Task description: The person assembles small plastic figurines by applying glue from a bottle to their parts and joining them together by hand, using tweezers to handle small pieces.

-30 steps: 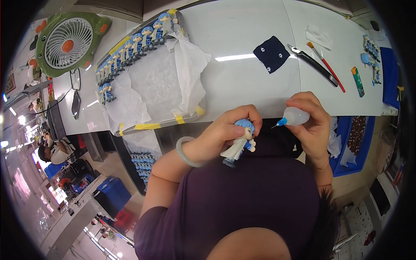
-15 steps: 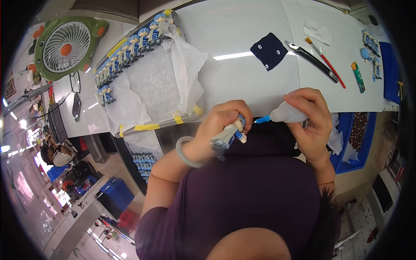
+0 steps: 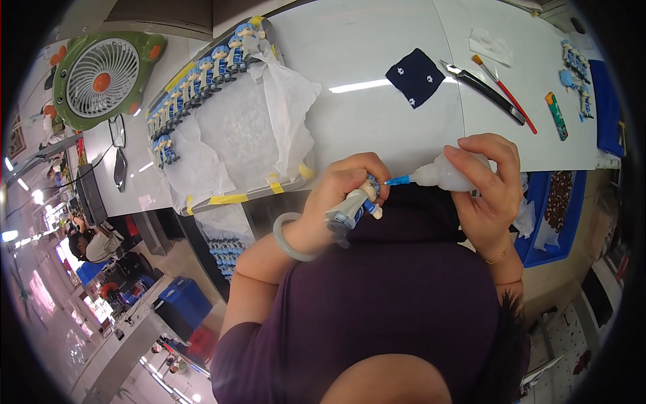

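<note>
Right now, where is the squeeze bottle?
The bottle is right of centre in the head view, in the right hand, blue tip toward the figurine.

Small figurine (image 3: pixel 346 207): blue hair, pale cape, blue clothing, dark feet. Held in left hand (image 3: pixel 333 192), tilted, head toward upper right, feet toward wearer; fingers partly cover head. Squeeze bottle (image 3: pixel 447 174): translucent white, rounded, blue nozzle (image 3: pixel 398 180). Lies nearly level in right hand (image 3: pixel 494 192), nozzle pointing left, tip right at figurine's head; contact unclear.
</note>
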`<state>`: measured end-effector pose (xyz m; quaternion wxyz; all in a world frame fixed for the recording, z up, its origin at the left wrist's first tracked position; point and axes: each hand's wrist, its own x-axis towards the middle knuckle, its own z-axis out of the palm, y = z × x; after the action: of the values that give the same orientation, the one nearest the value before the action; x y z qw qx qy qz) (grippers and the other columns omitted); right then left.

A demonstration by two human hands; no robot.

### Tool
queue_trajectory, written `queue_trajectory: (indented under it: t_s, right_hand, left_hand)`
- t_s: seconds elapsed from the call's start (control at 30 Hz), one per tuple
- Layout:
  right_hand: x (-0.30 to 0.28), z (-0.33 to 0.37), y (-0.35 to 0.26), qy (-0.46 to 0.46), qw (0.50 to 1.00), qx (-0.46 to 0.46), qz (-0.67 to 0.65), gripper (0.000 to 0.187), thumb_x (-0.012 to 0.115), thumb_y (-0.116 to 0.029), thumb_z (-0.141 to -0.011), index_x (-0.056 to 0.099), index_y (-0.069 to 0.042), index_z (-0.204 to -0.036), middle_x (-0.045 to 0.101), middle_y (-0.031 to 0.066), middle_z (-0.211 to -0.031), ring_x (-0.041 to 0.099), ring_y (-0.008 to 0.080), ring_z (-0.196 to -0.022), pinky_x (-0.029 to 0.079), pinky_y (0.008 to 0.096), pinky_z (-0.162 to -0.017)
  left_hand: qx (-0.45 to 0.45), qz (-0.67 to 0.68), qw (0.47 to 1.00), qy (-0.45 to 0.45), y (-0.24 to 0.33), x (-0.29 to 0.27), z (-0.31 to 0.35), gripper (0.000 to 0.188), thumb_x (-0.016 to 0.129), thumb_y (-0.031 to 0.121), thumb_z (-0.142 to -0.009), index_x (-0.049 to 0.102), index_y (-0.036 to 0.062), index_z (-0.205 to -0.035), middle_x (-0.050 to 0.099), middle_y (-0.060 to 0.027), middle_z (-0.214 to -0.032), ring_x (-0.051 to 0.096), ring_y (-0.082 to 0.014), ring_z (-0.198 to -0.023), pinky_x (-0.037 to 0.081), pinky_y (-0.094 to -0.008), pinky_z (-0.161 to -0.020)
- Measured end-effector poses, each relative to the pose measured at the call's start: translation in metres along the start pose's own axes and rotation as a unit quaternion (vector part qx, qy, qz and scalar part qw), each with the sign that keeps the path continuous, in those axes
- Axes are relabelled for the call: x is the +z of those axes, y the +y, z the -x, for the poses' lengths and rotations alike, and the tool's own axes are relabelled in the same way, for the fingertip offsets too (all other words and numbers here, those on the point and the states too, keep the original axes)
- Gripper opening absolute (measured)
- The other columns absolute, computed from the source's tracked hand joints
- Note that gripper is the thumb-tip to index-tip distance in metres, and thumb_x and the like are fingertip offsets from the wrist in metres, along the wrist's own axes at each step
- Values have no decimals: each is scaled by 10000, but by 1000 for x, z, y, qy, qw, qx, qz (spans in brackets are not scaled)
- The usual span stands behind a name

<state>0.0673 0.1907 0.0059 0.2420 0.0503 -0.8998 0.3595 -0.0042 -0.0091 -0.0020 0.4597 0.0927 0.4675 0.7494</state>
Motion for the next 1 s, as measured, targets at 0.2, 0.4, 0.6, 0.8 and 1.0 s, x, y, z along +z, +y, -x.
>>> queue_trajectory:
  t_s: [0.2,0.4,0.6,0.8,1.0]
  right_hand:
    - [-6,0,-7,2,995,-50,89,438,622,22,-531,645,-131,-941,537,37,-945,492,223,-859,401,303,-734]
    - [-11,0,-11,13,986,-92,137,379,615,-41,-592,643,-159,-951,533,8,-960,486,190,-868,382,276,-733]
    - [-17,-3,-19,-6,978,-105,182,293,613,-131,-658,647,-188,-943,534,-17,-963,481,162,-866,350,259,-728]
    - [-18,-5,-22,3,972,-121,201,261,620,-160,-672,648,-199,-928,537,-32,-953,476,145,-867,336,252,-707]
    - [-17,-7,-23,13,968,-142,205,235,609,-155,-686,650,-201,-912,543,-36,-937,480,137,-854,326,248,-691]
  left_hand:
    - [-14,13,1000,13,1,1,0,195,342,55,-789,501,-23,-707,496,-77,-740,469,-138,-649,393,-235,-606]
    - [-14,-35,999,31,0,2,2,88,452,31,-745,491,-8,-677,497,-70,-738,467,-146,-642,381,-238,-592]
    - [-18,-29,999,31,3,4,2,94,434,17,-756,495,-12,-690,490,-64,-738,467,-140,-641,382,-235,-593]
    - [-13,-12,999,31,2,4,1,115,403,13,-772,498,-19,-714,486,-62,-752,471,-128,-645,391,-230,-601]
    - [-6,-28,999,26,2,3,1,118,398,13,-773,496,-24,-720,485,-66,-760,476,-131,-649,400,-228,-596]
